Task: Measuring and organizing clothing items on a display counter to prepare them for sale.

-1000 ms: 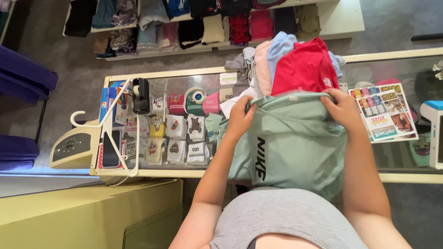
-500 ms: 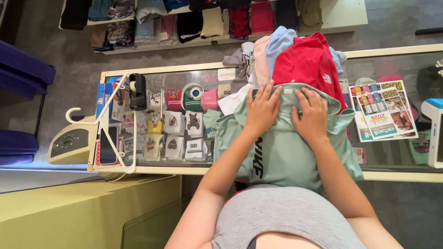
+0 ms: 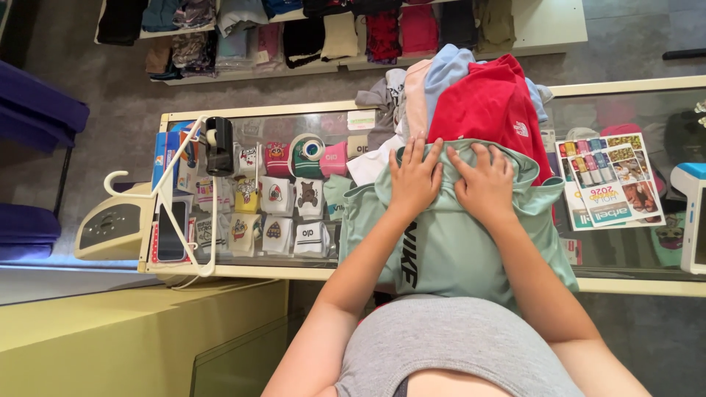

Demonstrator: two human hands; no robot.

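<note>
Bright, even indoor light; soft glare on the glass surface (image 3: 632, 110) (mild reflections), faint shadows, sharp focus, slight edge distortion.

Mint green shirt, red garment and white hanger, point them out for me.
mint green shirt (image 3: 456, 250), head view, flat middle of the fabric
red garment (image 3: 485, 103), head view, centre of the top fold
white hanger (image 3: 116, 184), head view, its hook

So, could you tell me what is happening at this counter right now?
A person presses both hands flat on a mint-green garment spread on a glass counter. The left hand and right hand lie side by side near its top edge. Just beyond them sits a pile of clothes with a red top uppermost. A white hanger lies at the counter's left end.
</note>
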